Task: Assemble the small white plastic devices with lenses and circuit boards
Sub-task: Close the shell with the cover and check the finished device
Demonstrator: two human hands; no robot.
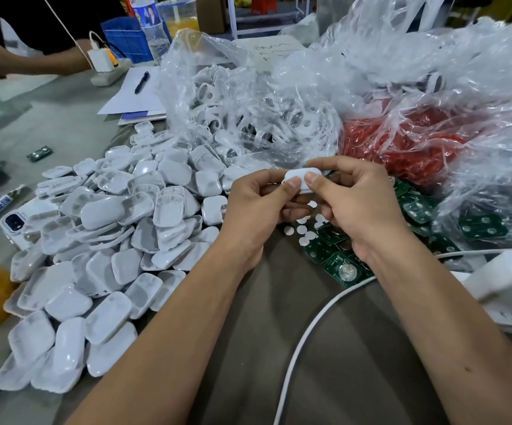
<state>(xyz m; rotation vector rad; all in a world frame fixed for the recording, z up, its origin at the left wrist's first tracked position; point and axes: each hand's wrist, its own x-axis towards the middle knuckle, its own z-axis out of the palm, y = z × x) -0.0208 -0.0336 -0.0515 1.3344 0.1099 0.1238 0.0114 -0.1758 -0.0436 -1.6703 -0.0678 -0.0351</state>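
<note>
Pinching one small white shell (302, 178) between both thumbs and forefingers, I hold it up just above the table (279, 317), my left hand (257, 207) closing on its near-left edge and my right hand (352, 204) on its near-right edge; both grips are narrow and both are on this one piece. Whether a lens or board already sits inside it I cannot tell, since my thumbs cover the face turned toward me. Just below the grip lie loose white lens discs (302, 231), and below and to the right of it the green circuit boards (340, 269) spill out of a clear bag (478, 210). To the left of the grip spreads the big heap of white shells (119, 240); behind it sit a bag of white ring parts (248, 118) and a bag of red parts (401, 142). A white cable (306, 326) runs across the table under my right forearm. My worry here is pressing unevenly: if one thumb pushes harder, the shell could seat crooked or pop out of my fingers and vanish into the heap of look-alikes. Dragging my right forearm could also catch the cable and scatter the discs.
</note>
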